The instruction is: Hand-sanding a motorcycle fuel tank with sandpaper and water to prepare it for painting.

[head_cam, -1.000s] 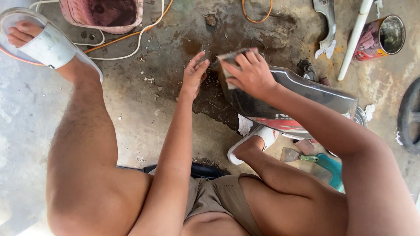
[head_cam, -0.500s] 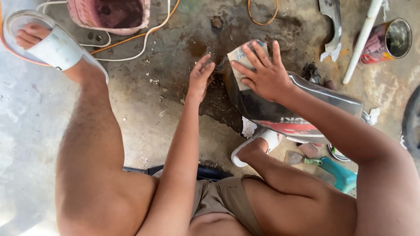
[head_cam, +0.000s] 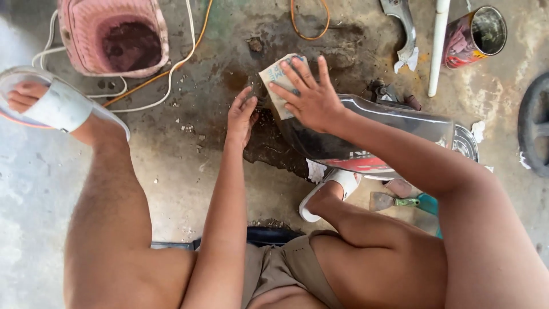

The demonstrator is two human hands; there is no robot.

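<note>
— So, what is the right hand (head_cam: 311,100) doing?
— Fingers spread flat, it presses a folded sheet of sandpaper (head_cam: 278,80) onto the front end of a black motorcycle body panel (head_cam: 377,134).
— And the left hand (head_cam: 241,114)?
— Just left of that pressing hand, fingertips curled down at the panel's edge over the wet, dark patch of concrete floor (head_cam: 189,166); whether it pinches anything, I cannot tell.
— Anything around?
— Beyond the hands, a pink basket (head_cam: 80,34); far right of them, a tin can (head_cam: 474,35) beside a white pipe (head_cam: 439,46).

Soft, even daylight, sharp focus

The floor (head_cam: 171,171) washes out pale left of the pink basket (head_cam: 111,37); a glare line runs along the black panel (head_cam: 394,123); shadows are faint.
</note>
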